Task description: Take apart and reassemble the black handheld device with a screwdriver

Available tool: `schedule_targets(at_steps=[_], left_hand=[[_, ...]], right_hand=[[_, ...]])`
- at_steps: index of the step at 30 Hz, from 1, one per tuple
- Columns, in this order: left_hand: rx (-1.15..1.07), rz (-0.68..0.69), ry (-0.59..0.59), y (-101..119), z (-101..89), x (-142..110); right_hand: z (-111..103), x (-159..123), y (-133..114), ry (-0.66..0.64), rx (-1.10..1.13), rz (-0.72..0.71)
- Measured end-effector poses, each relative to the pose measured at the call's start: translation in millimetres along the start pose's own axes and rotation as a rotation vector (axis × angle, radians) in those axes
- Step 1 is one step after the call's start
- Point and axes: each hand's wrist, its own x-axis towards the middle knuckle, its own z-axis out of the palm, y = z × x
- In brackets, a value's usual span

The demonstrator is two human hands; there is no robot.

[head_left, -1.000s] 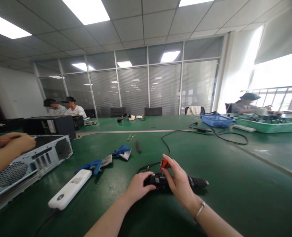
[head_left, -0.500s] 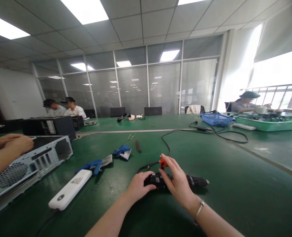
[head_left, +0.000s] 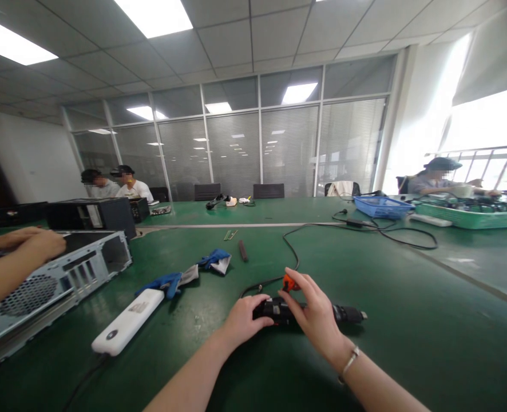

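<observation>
A black corded tool that looks like an electric screwdriver (head_left: 350, 313) lies across the green table in front of me, its narrow metal tip pointing right. My left hand (head_left: 245, 321) wraps round its rear end, thumb and fingers on either side of the body. Above the middle of the tool, my right hand (head_left: 316, 306) pinches a small orange piece (head_left: 288, 282) between thumb and fingertips. The piece's exact kind is unclear. My right palm and fingers hide part of the tool body. A black cord (head_left: 262, 284) runs behind the tool, away across the table.
Left of me lie a white power strip (head_left: 129, 323) and blue-grey gloves (head_left: 171, 281). Another person's hands (head_left: 43, 245) work over a metal computer case (head_left: 94, 266). A brown bar (head_left: 242, 250) lies ahead. Blue (head_left: 382, 209) and green baskets (head_left: 480, 217) stand far right.
The whole view has shifted slightly, with things appearing a little further right. My hands keep nearly the same hold on the tool and the orange piece.
</observation>
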Motion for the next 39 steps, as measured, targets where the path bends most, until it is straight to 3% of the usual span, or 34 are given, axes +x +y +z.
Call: schedule_targets(at_steps=[5, 10, 15, 20, 24, 29, 39], left_hand=[[0.010, -0.006, 0.003, -0.1, 0.2, -0.3], [-0.011, 0.023, 0.002, 3.2, -1.5, -0.3], [-0.009, 0.061, 0.009, 5.0, -1.8, 0.3], [0.009, 0.050, 0.014, 1.8, 0.1, 1.9], [0.009, 0.045, 0.022, 0.8, 0.7, 1.6], [-0.022, 0.091, 0.023, 1.5, 0.6, -0.1], [0.042, 0.036, 0.041, -0.6, 3.5, 0.8]], right_hand=[[1.1, -4.5, 6.2, 0.079, 0.060, -0.071], [10.6, -11.0, -3.3, 0.207, 0.300, -0.159], [26.8, -13.1, -12.6, 0.138, 0.254, -0.183], [37.9, -15.2, -6.7, 0.061, 0.190, -0.179], [37.4, -13.4, -6.3, 0.021, 0.165, -0.193], [31.3, -9.3, -12.4, 0.102, 0.169, -0.171], [38.9, -7.7, -19.8, -0.089, 0.063, -0.158]])
